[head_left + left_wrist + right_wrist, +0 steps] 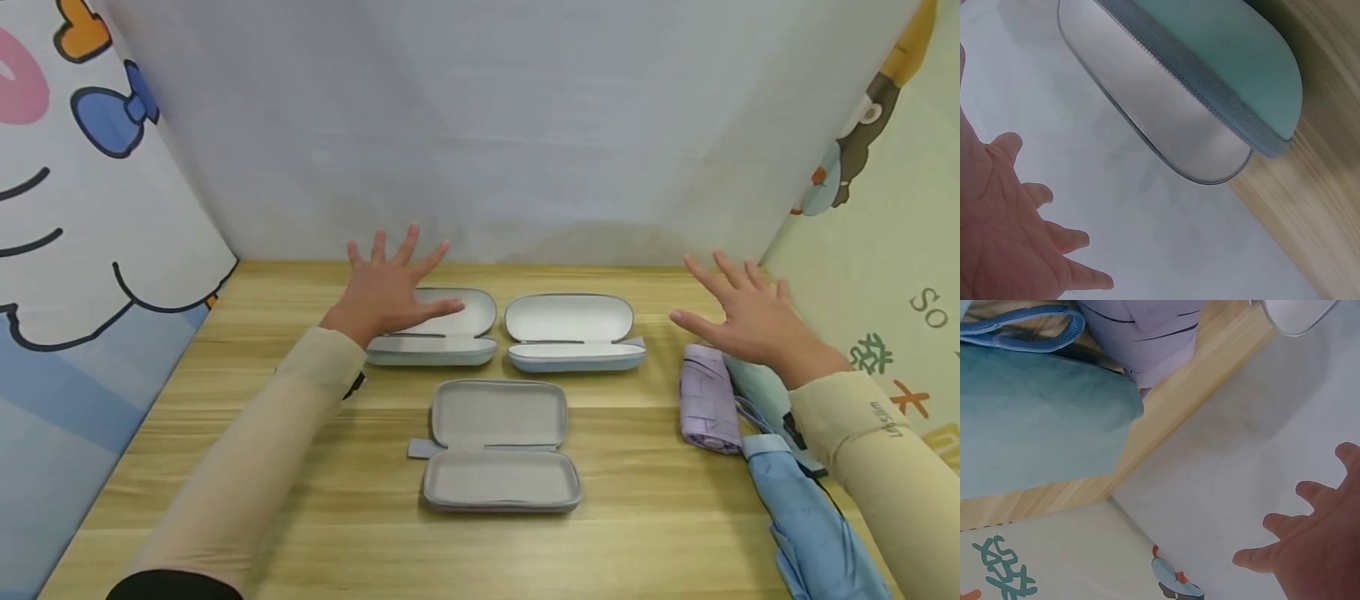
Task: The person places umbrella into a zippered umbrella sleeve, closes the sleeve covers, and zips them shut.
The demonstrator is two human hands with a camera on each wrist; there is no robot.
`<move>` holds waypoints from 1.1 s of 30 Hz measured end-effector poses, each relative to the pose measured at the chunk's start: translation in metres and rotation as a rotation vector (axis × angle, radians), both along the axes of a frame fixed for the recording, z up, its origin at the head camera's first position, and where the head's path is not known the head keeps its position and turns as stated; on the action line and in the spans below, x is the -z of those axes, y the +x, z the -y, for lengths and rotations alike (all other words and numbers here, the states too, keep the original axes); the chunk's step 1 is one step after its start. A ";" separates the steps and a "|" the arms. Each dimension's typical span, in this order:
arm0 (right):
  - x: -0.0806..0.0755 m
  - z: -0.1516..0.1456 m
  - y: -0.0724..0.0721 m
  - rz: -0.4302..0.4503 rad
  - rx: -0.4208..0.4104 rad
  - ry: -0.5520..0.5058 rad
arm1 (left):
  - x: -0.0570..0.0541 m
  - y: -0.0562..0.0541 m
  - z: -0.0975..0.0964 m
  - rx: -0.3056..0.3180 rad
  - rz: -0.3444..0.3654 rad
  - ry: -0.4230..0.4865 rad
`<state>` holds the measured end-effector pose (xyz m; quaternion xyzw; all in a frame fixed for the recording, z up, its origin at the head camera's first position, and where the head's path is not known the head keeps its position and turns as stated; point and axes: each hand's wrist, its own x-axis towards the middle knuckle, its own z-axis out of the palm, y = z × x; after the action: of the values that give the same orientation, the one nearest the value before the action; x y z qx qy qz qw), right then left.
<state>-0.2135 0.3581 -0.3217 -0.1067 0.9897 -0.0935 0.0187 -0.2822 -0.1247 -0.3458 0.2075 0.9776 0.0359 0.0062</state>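
My left hand hovers with spread fingers over the back left of the table, in front of an open green zippered case that it partly hides. The left wrist view shows that green case beside the hand's palm. My right hand, fingers also spread, hangs above a rolled purple folding umbrella and a teal folded umbrella. Neither hand holds anything. An open blue case stands right of the green one. Nearer lies an open grey case with a side tab.
A blue folded umbrella lies at the right, partly behind the right sleeve. The wooden table ends at a white back sheet. Printed cartoon panels border the left and right.
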 end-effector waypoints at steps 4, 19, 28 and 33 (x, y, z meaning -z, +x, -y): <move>0.003 -0.003 0.002 -0.002 -0.002 0.006 | 0.001 0.000 0.002 -0.001 -0.002 0.001; 0.031 -0.010 0.047 0.013 0.020 0.127 | 0.004 0.004 0.027 -0.037 0.012 0.009; 0.047 0.017 0.061 0.151 0.075 0.186 | 0.007 0.011 0.030 -0.041 0.024 0.039; 0.058 0.024 0.060 0.234 0.131 0.159 | 0.010 0.012 0.031 -0.049 0.030 0.022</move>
<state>-0.1539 0.3337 -0.3794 -0.0283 0.9899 -0.0275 0.1362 -0.2705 -0.1553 -0.3558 0.1831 0.9817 0.0499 0.0179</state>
